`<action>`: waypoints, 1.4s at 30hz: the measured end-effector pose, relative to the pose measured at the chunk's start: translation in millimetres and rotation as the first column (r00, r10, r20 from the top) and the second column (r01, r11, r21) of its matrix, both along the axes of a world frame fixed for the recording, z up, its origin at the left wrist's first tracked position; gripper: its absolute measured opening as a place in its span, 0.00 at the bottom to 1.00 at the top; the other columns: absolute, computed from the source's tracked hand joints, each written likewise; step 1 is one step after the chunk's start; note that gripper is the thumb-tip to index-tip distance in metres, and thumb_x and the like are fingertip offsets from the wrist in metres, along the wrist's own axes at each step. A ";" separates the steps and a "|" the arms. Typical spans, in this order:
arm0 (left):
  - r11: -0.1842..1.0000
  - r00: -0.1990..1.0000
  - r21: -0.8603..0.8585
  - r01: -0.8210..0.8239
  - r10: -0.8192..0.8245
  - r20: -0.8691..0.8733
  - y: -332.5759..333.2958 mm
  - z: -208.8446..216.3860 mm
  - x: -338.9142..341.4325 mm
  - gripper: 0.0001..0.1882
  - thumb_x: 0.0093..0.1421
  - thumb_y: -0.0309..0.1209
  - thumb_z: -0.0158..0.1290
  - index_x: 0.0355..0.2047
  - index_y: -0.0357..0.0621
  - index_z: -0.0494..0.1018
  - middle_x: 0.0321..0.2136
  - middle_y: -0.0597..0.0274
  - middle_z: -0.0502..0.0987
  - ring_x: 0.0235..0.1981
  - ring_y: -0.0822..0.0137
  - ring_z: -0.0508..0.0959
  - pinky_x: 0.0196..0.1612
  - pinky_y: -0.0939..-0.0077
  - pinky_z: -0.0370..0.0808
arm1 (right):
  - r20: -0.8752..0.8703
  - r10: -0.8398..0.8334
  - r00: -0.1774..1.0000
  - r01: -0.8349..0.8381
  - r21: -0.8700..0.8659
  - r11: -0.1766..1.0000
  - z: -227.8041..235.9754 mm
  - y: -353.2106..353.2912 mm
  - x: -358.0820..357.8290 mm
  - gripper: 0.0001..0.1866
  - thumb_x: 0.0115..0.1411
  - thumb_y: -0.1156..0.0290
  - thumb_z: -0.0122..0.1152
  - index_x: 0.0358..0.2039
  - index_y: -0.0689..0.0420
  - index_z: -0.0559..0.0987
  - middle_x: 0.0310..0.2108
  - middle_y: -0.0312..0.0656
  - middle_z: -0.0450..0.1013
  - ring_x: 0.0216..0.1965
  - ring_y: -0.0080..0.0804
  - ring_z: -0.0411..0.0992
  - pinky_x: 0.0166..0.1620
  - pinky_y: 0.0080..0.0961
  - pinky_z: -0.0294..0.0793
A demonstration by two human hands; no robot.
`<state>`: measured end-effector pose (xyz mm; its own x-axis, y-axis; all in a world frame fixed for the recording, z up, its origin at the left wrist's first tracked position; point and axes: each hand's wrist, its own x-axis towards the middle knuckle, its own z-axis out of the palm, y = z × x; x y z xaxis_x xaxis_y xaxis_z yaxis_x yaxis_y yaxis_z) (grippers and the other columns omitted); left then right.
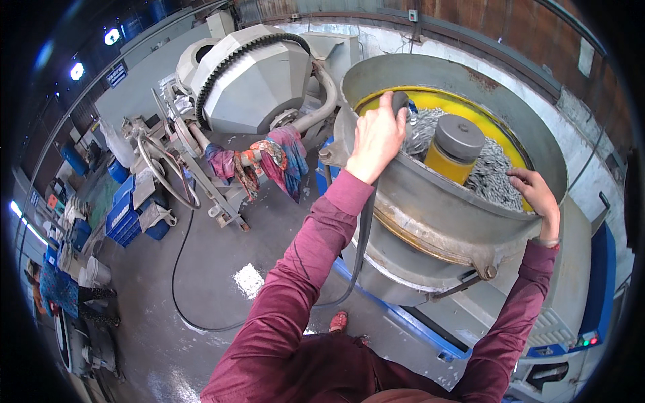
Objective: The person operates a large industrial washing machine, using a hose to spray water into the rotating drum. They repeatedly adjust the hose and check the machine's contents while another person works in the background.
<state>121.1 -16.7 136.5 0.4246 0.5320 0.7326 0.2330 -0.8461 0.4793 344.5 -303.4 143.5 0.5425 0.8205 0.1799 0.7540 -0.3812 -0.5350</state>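
My left hand (377, 138) is wrapped round a dark rubber hose (363, 245), whose end pokes up above the fist at the near left rim. A big round metal bowl (420, 183) with a yellow lining (496, 121) stands in front of me, full of small grey pieces (494, 171) too small to name. From its middle rises a yellow post with a grey cap (459, 136). At the right of the rim my right hand (539, 193) reaches over the edge, fingers apart and holding nothing visible, just beside the grey pieces.
A faceted mixer drum (252, 80) with a toothed ring stands at the back left, coloured cloths (259, 161) draped near it. Blue crates (124, 218) sit further left. The hose loops over the floor. Another person (62, 285) is at the far left.
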 end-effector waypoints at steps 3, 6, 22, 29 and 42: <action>0.999 0.998 0.026 0.030 -0.031 0.058 4.5 -4.7 4.1 0.21 0.59 0.36 0.52 0.49 0.34 0.69 0.26 0.36 0.77 0.31 0.40 0.78 0.37 0.52 0.75 | 0.020 -0.021 1.000 0.020 0.030 0.999 -6.0 -2.2 7.1 0.18 0.58 0.66 0.56 0.44 0.65 0.77 0.32 0.48 0.77 0.35 0.31 0.73 0.42 0.28 0.71; 0.999 0.997 0.011 0.051 -0.051 0.059 2.7 -0.3 2.3 0.21 0.59 0.35 0.53 0.48 0.33 0.68 0.27 0.35 0.77 0.31 0.39 0.78 0.36 0.51 0.75 | 0.017 -0.041 0.999 0.040 0.046 0.998 -1.4 -0.3 2.7 0.18 0.58 0.66 0.56 0.44 0.66 0.77 0.31 0.46 0.77 0.34 0.29 0.73 0.40 0.27 0.71; 0.993 0.992 -0.068 0.094 -0.099 -0.081 1.2 3.2 -4.1 0.22 0.61 0.39 0.50 0.52 0.41 0.68 0.25 0.38 0.77 0.30 0.41 0.79 0.33 0.51 0.74 | 0.104 -0.122 0.987 0.115 0.070 0.991 -5.7 0.2 2.4 0.17 0.58 0.66 0.56 0.43 0.64 0.79 0.38 0.49 0.78 0.39 0.36 0.76 0.46 0.28 0.72; 0.989 0.991 0.067 0.133 -0.131 -0.035 1.5 2.7 -3.4 0.21 0.63 0.35 0.49 0.53 0.36 0.65 0.22 0.38 0.76 0.26 0.41 0.78 0.31 0.50 0.73 | 0.032 -0.255 0.967 0.252 0.059 0.966 2.5 -1.6 -10.8 0.16 0.57 0.64 0.59 0.43 0.58 0.80 0.35 0.47 0.79 0.38 0.34 0.77 0.44 0.28 0.73; 0.986 0.990 0.096 0.139 -0.139 -0.010 3.4 1.4 -3.9 0.22 0.63 0.36 0.48 0.53 0.36 0.65 0.20 0.39 0.76 0.25 0.41 0.78 0.29 0.50 0.72 | 0.082 -0.290 0.954 0.294 -0.054 0.954 7.8 1.3 -14.7 0.18 0.55 0.64 0.60 0.45 0.57 0.79 0.42 0.48 0.77 0.45 0.41 0.74 0.50 0.35 0.70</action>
<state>117.2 -13.3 137.9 0.4920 0.3949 0.7759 0.1112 -0.9124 0.3938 329.9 -302.1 151.3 0.7478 0.6393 0.1792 0.6400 -0.6225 -0.4504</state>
